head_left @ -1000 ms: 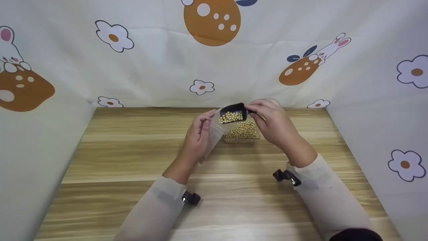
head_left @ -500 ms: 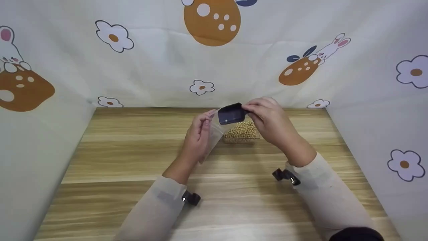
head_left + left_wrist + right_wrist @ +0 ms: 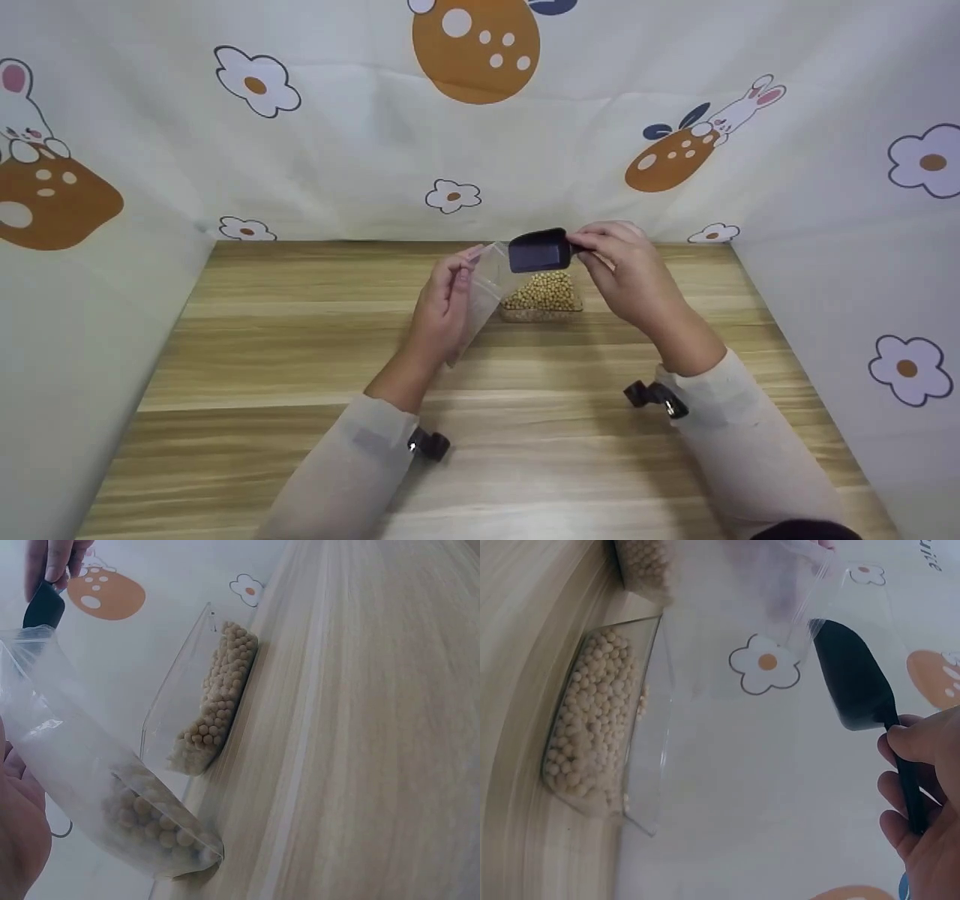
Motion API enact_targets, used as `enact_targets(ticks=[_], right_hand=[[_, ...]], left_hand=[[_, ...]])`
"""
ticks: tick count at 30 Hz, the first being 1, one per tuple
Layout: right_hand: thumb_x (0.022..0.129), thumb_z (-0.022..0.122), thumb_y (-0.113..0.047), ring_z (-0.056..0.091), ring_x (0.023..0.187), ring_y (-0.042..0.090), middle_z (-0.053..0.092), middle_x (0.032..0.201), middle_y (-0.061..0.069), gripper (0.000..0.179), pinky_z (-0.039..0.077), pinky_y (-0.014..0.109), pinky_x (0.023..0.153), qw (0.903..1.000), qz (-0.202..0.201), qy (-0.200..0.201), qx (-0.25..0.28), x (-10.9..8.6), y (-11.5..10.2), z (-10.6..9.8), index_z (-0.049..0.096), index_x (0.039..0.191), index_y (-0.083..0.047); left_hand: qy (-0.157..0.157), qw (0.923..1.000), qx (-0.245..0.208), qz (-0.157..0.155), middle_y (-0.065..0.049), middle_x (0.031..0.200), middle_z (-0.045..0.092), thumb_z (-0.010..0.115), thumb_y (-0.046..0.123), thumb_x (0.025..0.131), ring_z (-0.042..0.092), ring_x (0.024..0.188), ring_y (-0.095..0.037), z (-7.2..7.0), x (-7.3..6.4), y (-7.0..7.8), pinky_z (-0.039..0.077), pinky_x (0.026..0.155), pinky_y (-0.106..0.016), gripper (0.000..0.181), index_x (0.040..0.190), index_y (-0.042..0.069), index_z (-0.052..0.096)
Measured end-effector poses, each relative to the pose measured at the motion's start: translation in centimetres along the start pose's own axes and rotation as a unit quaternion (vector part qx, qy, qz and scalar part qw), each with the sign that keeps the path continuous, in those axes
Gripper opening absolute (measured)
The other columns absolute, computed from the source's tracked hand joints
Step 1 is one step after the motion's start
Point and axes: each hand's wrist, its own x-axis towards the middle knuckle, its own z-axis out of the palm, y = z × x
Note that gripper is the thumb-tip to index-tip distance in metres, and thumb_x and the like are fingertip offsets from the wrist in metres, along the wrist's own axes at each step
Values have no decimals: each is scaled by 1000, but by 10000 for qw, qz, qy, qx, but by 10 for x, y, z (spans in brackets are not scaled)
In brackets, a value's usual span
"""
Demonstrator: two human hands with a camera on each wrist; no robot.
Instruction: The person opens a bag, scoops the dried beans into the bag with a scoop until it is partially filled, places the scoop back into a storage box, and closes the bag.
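Fingers of right hand [image 3: 630, 274] curled round scoop [image 3: 538, 251], higher than box [image 3: 541, 316]; left hand [image 3: 444, 307] grips bag [image 3: 482, 304] beside box, likely steadying it.

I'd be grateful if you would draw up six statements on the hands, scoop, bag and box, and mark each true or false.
1. The right hand holds a black scoop by its handle. True.
2. A clear box of beans stands on the table. True.
3. The scoop is heaped with beans. False: the head view shows none in it.
4. The left hand grips a clear bag. True.
5. The bag is empty. False: beans lie in its lower end.
6. The scoop lies on the table. False: it is held up above it.
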Motion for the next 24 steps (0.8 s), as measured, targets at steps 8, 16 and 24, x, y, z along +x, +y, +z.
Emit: enact_targets(ticks=[8, 16, 24], right_hand=[[102, 73, -8, 66, 126, 33, 77, 125, 10, 26, 49, 47, 112, 9958, 846, 17, 355, -15, 20, -2, 78, 127, -8], [103, 70, -7, 62, 131, 35, 76, 130, 11, 27, 47, 50, 115, 9892, 1384, -94, 465, -20, 42, 2, 77, 129, -7], [107, 65, -9, 58, 135, 38, 71, 138, 15, 31, 53, 53, 112, 9792, 1808, -900, 183, -18, 61, 14, 73, 136, -7]], left_hand=[[3, 9997, 196, -124, -5, 155, 63, 42, 17, 116, 58, 146, -24, -1, 0, 1, 43, 126, -46, 16, 121, 9, 54], [-43, 9998, 168, -34, -2, 156, 63, 42, 19, 116, 57, 147, -22, -1, 0, 0, 44, 125, -46, 16, 121, 8, 54], [-54, 9999, 125, 49, -4, 155, 63, 42, 17, 116, 57, 148, -22, 0, 0, -2, 42, 127, -44, 15, 121, 7, 53]])
